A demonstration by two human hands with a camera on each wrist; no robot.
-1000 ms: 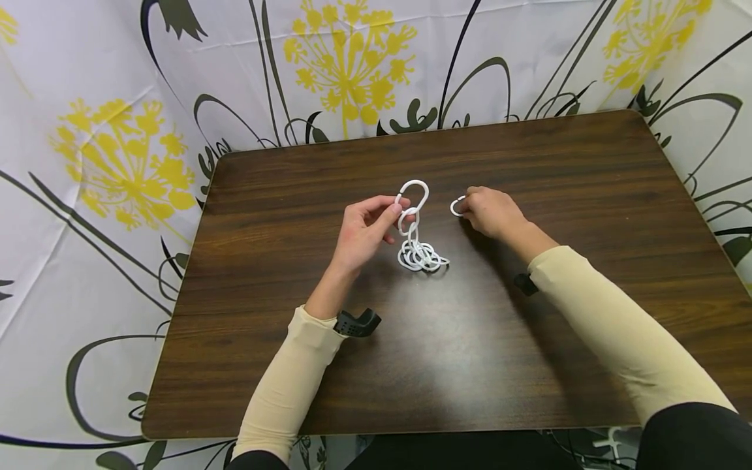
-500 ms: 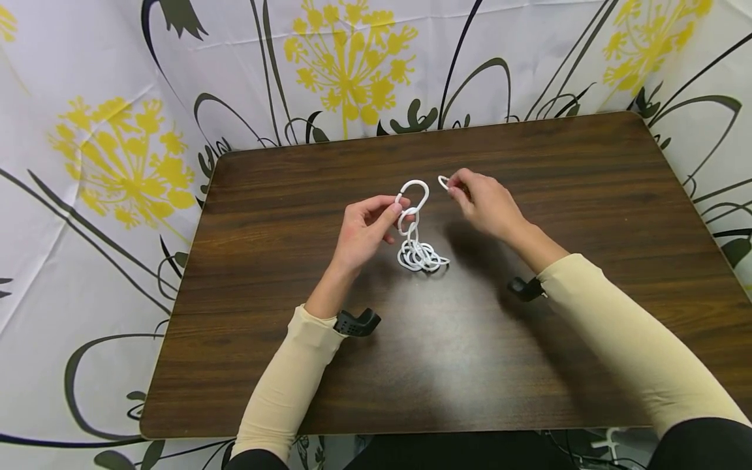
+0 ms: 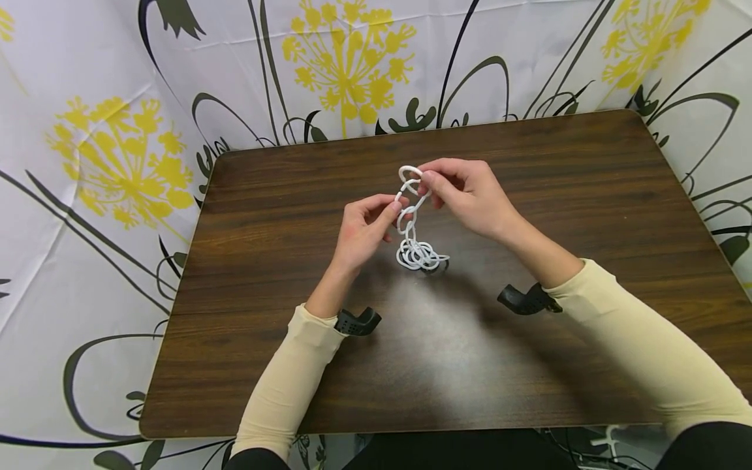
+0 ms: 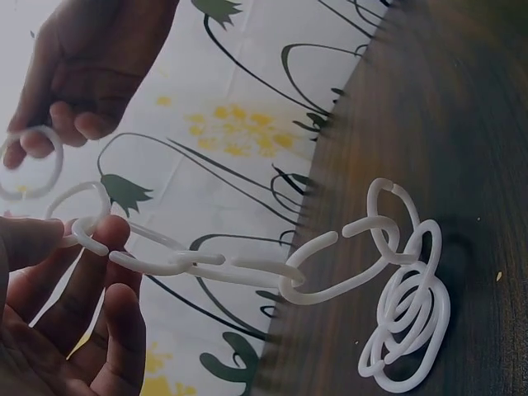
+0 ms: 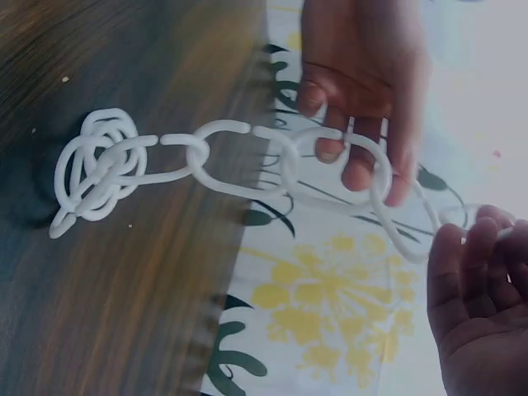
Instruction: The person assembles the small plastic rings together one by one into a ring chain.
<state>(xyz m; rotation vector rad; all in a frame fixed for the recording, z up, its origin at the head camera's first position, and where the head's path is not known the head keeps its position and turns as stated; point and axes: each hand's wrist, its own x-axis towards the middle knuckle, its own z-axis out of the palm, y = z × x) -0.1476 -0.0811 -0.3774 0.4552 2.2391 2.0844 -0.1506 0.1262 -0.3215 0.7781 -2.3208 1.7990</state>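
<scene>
My left hand (image 3: 371,227) pinches the top part of a white plastic chain (image 4: 318,293) of oval links with small gaps in them. From those fingers the chain hangs down to a small heap (image 3: 418,256) of links on the table. Between the thumb and fingers of my right hand (image 3: 472,196) is a single white link (image 3: 408,170), just above the chain's top link. In the left wrist view this link looks like a thin ring and stands a little apart from the chain. The right wrist view shows several links (image 5: 243,157) stretched between heap and hands.
The dark brown wooden table (image 3: 282,274) lies under both hands. Behind it and to its sides hangs a white cloth (image 3: 235,72) with yellow flowers and dark stems. A black wrist camera (image 3: 358,322) sits on my left forearm, another on my right.
My right hand has lifted the single link from the table and carried it up and left to the chain's top. The left hand has stayed in place.
</scene>
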